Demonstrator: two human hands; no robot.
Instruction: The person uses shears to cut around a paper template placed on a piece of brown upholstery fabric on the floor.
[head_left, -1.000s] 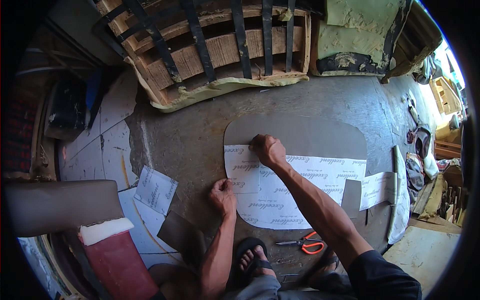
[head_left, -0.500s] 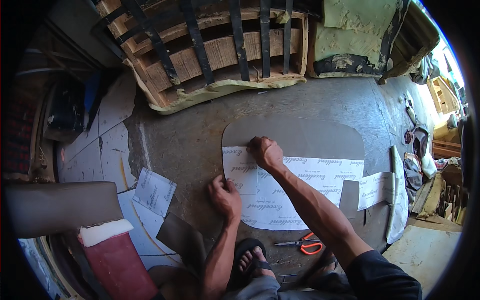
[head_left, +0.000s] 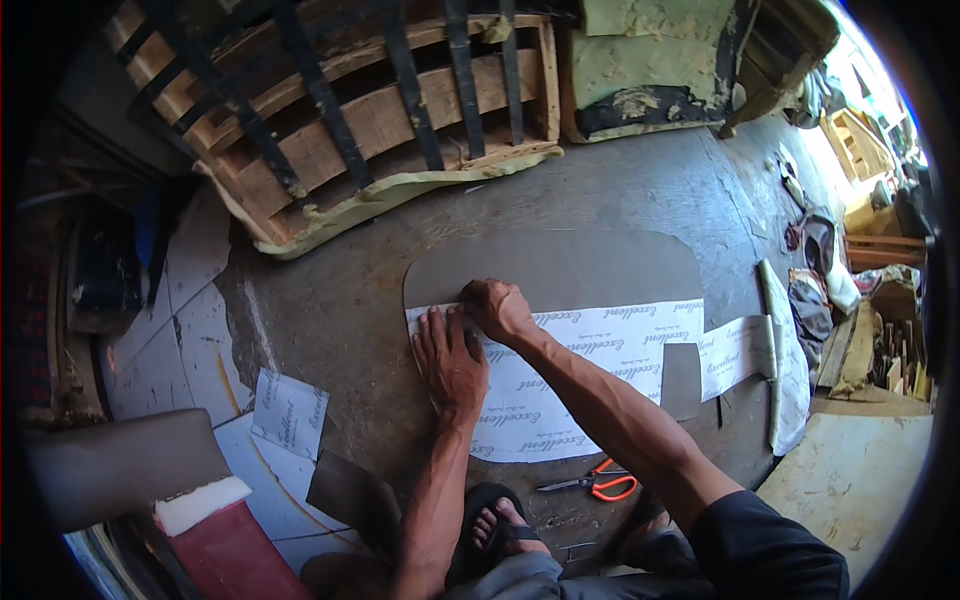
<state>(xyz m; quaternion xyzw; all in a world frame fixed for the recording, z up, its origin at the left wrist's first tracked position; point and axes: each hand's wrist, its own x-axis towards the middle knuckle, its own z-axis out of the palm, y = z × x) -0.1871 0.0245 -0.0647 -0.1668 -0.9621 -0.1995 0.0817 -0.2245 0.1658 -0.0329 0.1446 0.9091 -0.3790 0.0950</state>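
Floor (head_left: 335, 295) with round-cornered, two-toned sheet (head_left: 560, 268).
Left hand (head_left: 452, 368) lies flat on white; right hand (head_left: 499, 310) curls closed, contents hidden, grey beyond.

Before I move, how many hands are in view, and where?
2: the left hand lies flat on the white printed sheet; the right hand is curled at that sheet's far edge, by the grey piece. No other hand shows.

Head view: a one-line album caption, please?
Left hand spread on white material, right hand curled at its upper edge, scissors on the floor nearby.
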